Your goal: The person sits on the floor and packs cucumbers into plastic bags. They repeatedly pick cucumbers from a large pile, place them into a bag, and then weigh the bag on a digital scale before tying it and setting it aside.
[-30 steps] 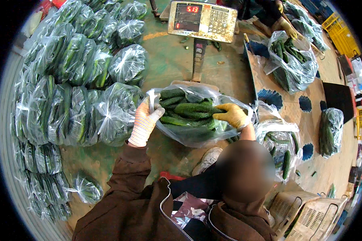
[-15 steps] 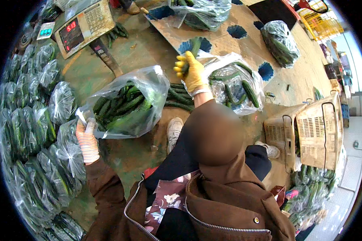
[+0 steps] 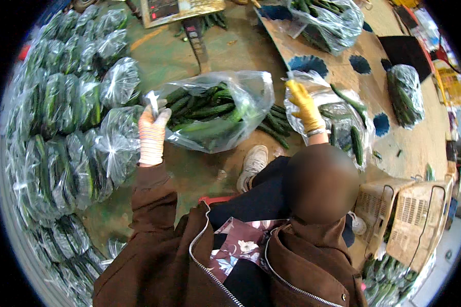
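Observation:
My left hand (image 3: 152,128), in a striped glove with grey fingertips, pinches the gathered left edge of a clear plastic bag (image 3: 258,82). The bag lies on its side, its wide mouth toward the right, with many dark green cucumbers (image 3: 210,110) inside. My right hand (image 3: 306,106), in a yellow glove, is to the right of the bag with its fingers stretched out and no cucumber visible in it. Just right of it, loose cucumbers (image 3: 357,145) lie on an opened plastic bag (image 3: 320,94). More cucumbers (image 3: 276,125) lie on the floor between the filled bag and my right hand.
Rows of bagged cucumbers (image 3: 61,158) fill the left side. A scale (image 3: 187,11) on a post stands ahead. A board with blue-lined holes (image 3: 308,65) at the far right bears a filled bag (image 3: 333,25) and another (image 3: 405,94). Plastic crates (image 3: 415,215) stand at the right.
The cucumber that was in my right hand no longer shows there, and its fingers have straightened. My left hand still grips the bag. The view has shifted, with the scale now higher.

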The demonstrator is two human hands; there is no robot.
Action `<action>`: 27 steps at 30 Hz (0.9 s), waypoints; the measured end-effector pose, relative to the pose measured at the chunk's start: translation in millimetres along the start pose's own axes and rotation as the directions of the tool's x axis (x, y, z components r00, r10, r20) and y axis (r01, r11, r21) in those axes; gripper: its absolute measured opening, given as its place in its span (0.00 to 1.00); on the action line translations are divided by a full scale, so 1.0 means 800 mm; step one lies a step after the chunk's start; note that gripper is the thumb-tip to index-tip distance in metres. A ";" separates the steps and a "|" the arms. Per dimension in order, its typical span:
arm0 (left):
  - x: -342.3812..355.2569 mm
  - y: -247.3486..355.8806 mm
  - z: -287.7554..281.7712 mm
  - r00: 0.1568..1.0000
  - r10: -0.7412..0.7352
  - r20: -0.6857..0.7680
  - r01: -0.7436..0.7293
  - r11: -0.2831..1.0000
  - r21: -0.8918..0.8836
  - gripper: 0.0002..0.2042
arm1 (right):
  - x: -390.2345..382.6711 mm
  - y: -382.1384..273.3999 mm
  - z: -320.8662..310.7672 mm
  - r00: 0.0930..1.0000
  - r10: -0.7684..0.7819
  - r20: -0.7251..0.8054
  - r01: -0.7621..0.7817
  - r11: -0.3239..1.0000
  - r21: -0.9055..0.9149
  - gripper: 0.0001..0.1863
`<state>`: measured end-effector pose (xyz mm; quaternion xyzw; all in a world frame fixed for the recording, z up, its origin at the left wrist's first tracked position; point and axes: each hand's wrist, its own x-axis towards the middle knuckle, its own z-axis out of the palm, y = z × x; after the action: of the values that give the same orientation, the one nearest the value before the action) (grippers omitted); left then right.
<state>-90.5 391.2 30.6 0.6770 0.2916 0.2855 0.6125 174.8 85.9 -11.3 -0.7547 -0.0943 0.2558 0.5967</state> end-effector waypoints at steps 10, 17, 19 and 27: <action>0.020 0.104 0.007 0.996 -0.080 0.027 0.079 0.997 0.018 0.19 | -0.031 -0.142 0.215 0.855 -0.247 0.456 0.007 0.885 0.466 0.33; 0.003 0.064 0.050 0.946 0.162 0.281 -0.174 0.985 0.017 0.20 | -0.053 -0.152 0.253 0.554 -0.632 0.543 0.703 0.704 0.102 0.27; 0.004 0.056 0.057 0.843 -0.266 0.467 0.393 0.898 -0.198 0.26 | -0.048 -0.150 0.240 0.509 -0.564 0.650 0.785 0.613 -0.084 0.27; 0.057 0.080 0.019 0.504 -0.397 0.767 0.381 0.899 0.215 0.35 | 0.007 -0.128 0.252 0.493 -0.150 0.857 0.098 0.988 0.116 0.32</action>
<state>-45.8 410.1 94.3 0.6541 0.1350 -0.1934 0.7187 95.8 288.2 53.0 -0.5020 -0.4262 0.5567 0.5064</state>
